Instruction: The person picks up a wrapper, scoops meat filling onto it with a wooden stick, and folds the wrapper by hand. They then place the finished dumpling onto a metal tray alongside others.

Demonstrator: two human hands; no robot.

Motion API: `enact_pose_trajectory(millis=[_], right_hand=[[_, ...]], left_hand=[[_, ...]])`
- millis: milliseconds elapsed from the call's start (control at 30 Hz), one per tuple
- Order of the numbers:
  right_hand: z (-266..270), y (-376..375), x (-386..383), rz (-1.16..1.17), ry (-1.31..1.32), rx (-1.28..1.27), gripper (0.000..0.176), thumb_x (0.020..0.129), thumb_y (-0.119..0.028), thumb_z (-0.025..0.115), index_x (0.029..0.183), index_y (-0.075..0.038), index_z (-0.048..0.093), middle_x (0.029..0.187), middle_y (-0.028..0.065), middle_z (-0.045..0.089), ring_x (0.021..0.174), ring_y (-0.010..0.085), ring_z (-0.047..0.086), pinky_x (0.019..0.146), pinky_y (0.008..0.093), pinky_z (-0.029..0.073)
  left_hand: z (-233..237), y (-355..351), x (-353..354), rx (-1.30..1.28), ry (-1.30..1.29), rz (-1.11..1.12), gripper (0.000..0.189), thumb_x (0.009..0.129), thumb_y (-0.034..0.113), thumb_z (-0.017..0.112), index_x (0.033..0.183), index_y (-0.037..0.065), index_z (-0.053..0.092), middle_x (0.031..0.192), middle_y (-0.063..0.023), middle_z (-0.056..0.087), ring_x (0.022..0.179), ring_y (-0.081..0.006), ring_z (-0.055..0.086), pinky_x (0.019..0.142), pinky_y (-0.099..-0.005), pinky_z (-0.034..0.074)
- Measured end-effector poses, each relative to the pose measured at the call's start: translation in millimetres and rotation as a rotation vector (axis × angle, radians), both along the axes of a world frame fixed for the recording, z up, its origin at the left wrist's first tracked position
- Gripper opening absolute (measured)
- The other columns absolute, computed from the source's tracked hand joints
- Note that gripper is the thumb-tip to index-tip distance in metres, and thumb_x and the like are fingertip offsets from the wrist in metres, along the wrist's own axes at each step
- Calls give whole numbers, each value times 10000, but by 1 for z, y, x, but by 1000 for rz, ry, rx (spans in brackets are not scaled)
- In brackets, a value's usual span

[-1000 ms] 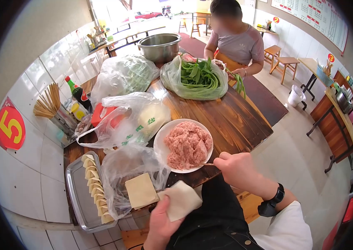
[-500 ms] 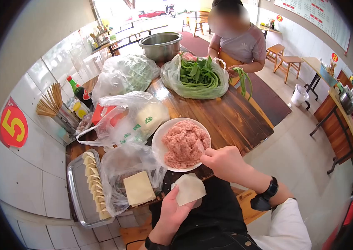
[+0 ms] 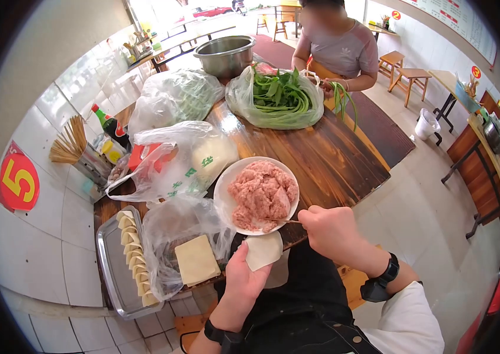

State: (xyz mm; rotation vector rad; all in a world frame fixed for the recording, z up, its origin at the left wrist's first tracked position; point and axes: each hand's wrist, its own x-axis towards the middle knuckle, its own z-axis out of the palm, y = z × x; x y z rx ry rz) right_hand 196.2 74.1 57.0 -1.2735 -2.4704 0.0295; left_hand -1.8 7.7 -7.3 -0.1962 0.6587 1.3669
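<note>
My left hand (image 3: 245,283) is closed on the edge of a pale dough wrapper (image 3: 264,250), held just below the white bowl (image 3: 221,203). Pink minced meat (image 3: 262,192) is heaped in that bowl. In my right hand (image 3: 331,232) is a thin stick (image 3: 286,220), its tip at the lower edge of the meat. Left of my left hand, a stack of square wrappers (image 3: 197,261) sits on a clear plastic bag (image 3: 167,227). Folded dumplings (image 3: 134,258) line the right side of a metal tray (image 3: 111,271).
Behind the bowl stand a bag with a white lump (image 3: 194,156), a bag of leafy greens (image 3: 276,109) and a metal basin (image 3: 224,56). A chopstick holder (image 3: 92,165) and a bottle (image 3: 111,127) are by the left wall. Another person (image 3: 341,50) holds green stems across the table.
My right hand has drawn slightly right and down from the bowl's rim, and the stick now shows. My left hand and the wrapper have shifted a little left and up, closer to the bowl.
</note>
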Motion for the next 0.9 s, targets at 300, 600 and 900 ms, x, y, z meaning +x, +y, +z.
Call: enact_pose_trajectory(millis=[300,600,900], right_hand=[[-5,-13,4,94,257,-152,26,782,-101,628,787,-110,604,715,69,613,637,305,636,526,415,481],[-39,-48,10,60,243,87,183,753,-58,680,913,-143,704,749,20,625,584,232,629,497,351,473],[-11,-6,5,33,327,-8,35,822,-96,683,825,-126,665,735,54,616,622,288,638,517,378,473]], left_hand=[[2,2,-7,46,-129,-53,433,1084,233,291,1435,-14,348,1440,-181,455,1352,-330,447,1178,-493,337],[-3,0,-1,-31,-196,17,444,1081,234,294,1441,-22,340,1453,-196,440,1373,-344,424,1185,-499,330],[4,-3,1,12,-173,44,471,1079,236,299,1463,-37,314,1496,-212,400,1400,-353,397,1191,-499,321]])
